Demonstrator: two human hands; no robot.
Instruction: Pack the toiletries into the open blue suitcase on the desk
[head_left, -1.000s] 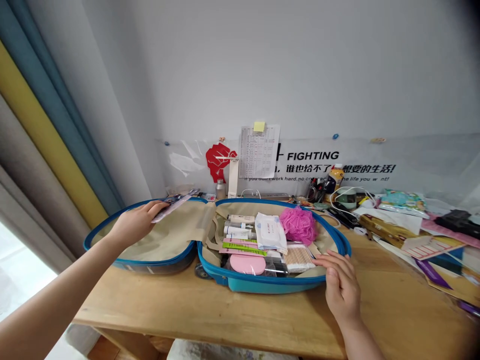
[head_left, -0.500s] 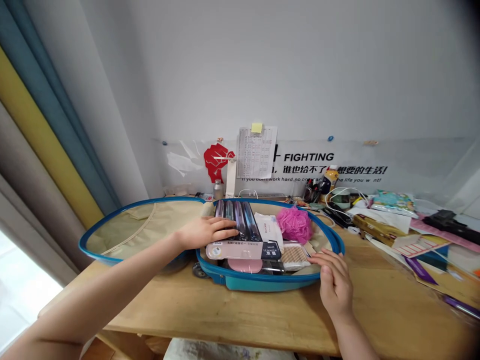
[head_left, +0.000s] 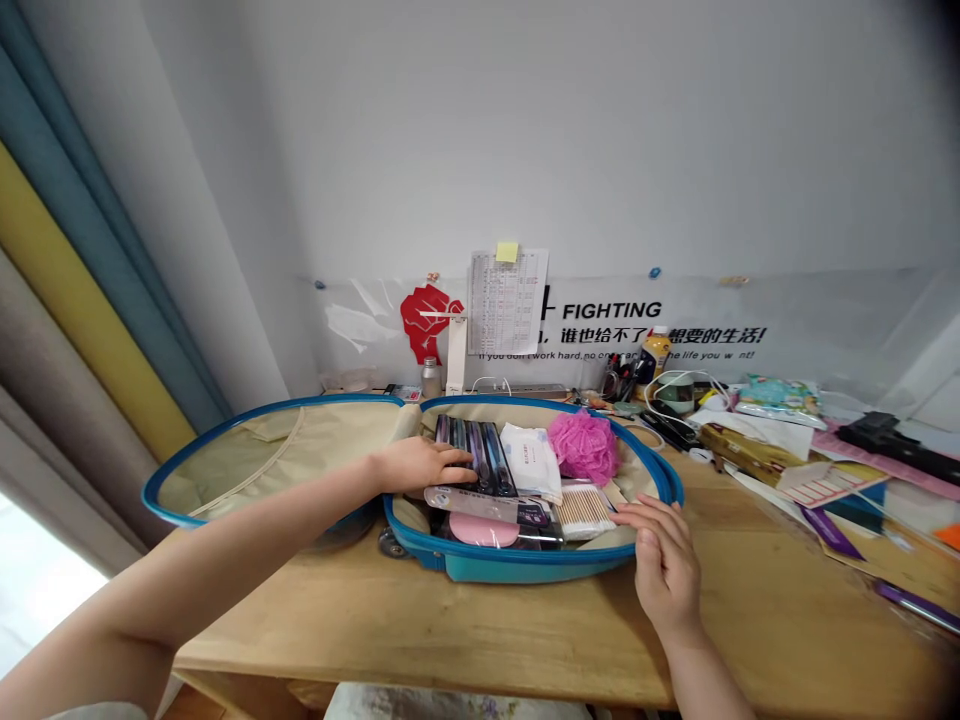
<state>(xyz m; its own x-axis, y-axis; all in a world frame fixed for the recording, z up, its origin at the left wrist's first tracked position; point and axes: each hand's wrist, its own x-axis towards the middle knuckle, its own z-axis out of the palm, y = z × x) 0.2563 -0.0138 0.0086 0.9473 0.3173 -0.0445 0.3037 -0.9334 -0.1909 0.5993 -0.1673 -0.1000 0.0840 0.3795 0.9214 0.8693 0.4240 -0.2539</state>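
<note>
A clear-fronted pack of toothbrushes (head_left: 491,462) lies in the open blue suitcase (head_left: 540,568), on top of a pink round-ended item (head_left: 484,530). My left hand (head_left: 416,465) rests on the pack's left side with its fingers stretched out over it; the thumb is hidden. At the suitcase's front right rim is my right hand (head_left: 667,560), open, fingertips over the edge near a bag of cotton swabs (head_left: 583,512). Behind the swabs sits a magenta bath puff (head_left: 583,445). A white packet (head_left: 531,458) lies between the puff and the toothbrushes.
The suitcase's beige-lined lid (head_left: 262,460) lies open to the left on the wooden table (head_left: 420,630). Papers, a brown case (head_left: 750,450), cables and a bottle (head_left: 652,362) crowd the right and back. A poster strip (head_left: 622,310) hangs on the wall.
The toothbrush pack's front end has dropped lower into the suitcase and the pack has shifted slightly right under my left hand. My right hand stays at the rim. The view has shifted slightly.
</note>
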